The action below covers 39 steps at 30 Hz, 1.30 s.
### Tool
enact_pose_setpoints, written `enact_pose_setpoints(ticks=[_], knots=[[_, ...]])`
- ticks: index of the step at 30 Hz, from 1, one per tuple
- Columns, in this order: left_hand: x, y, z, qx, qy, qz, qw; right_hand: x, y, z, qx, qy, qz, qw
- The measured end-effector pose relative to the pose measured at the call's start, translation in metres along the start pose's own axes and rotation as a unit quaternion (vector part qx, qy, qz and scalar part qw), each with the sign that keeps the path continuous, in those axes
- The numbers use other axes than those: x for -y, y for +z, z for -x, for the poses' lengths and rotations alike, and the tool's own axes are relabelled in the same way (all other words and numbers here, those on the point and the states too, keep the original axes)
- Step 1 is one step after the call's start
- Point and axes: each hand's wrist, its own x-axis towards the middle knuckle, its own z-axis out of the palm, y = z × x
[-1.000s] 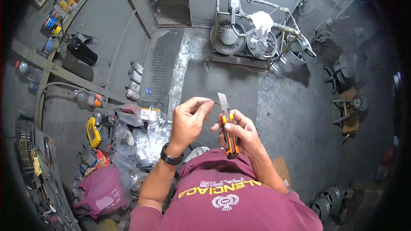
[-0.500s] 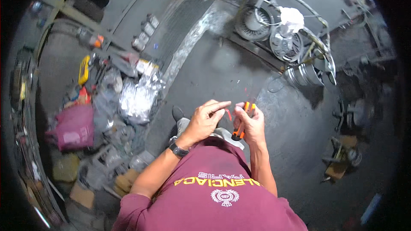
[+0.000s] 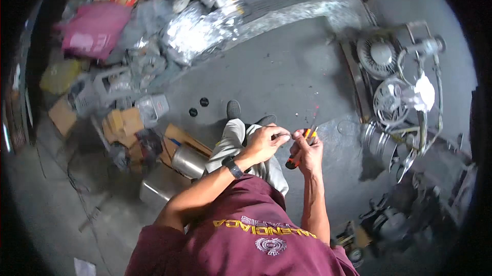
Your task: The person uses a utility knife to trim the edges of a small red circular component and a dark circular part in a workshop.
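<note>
a: counts first?

b: one cutter [image 3: 292,162], orange and black. two shoes [image 3: 233,109], grey. two small black discs [image 3: 204,102] on the floor, near each other. at least three silver wheels [image 3: 392,103] about the metal frame [image 3: 437,109] at right. one maroon bag [image 3: 97,30] upper left, one watch [image 3: 232,167].

a: edges, open room?

b: a broad stretch of bare grey floor [image 3: 277,71] ahead of the shoes. a heap of clear plastic [image 3: 200,33] bounds it at upper left, the wheels at right. a pale strip [image 3: 307,12] runs along its far side. cardboard [image 3: 123,126] and a metal cylinder [image 3: 188,162] crowd the left, the cylinder just beside the trouser leg [image 3: 225,145]. no thing stands close on the right hand's outer side.

a: hands?

b: right hand [image 3: 308,154] is closed round the cutter, its dark end sticking out below the fingers, yellow part above; blade too blurred to read. left hand [image 3: 265,144], watch at its wrist, is half curled, fingertips drawn in near the thumb. whether it pinches anything, cannot tell. the two hands are just beside each other, over the floor in front of the body; cannot tell if fingertips touch.
</note>
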Motion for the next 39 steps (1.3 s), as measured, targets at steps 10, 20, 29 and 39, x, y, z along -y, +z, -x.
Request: enact_pose_setpoints(ticks=[10, 20, 29, 39], knots=[[0.125, -0.054, -0.005, -0.211, -0.129, 0.141, 0.959, -0.015, -0.022, -0.126, -0.037, -0.037, 0.081, 0.995], [0.538, -0.155, -0.026, -0.396, -0.319, -0.048, 0.860, -0.106, -0.041, -0.306, -0.123, -0.084, 0.240, 0.959], [0.728, -0.225, -0.073, -0.352, -0.416, -0.141, 0.827, -0.196, -0.145, -0.460, -0.189, -0.096, 0.298, 0.931], [0.706, -0.239, -0.122, -0.253, -0.370, -0.294, 0.844, -0.232, -0.153, -0.495, -0.192, -0.133, 0.329, 0.915]])
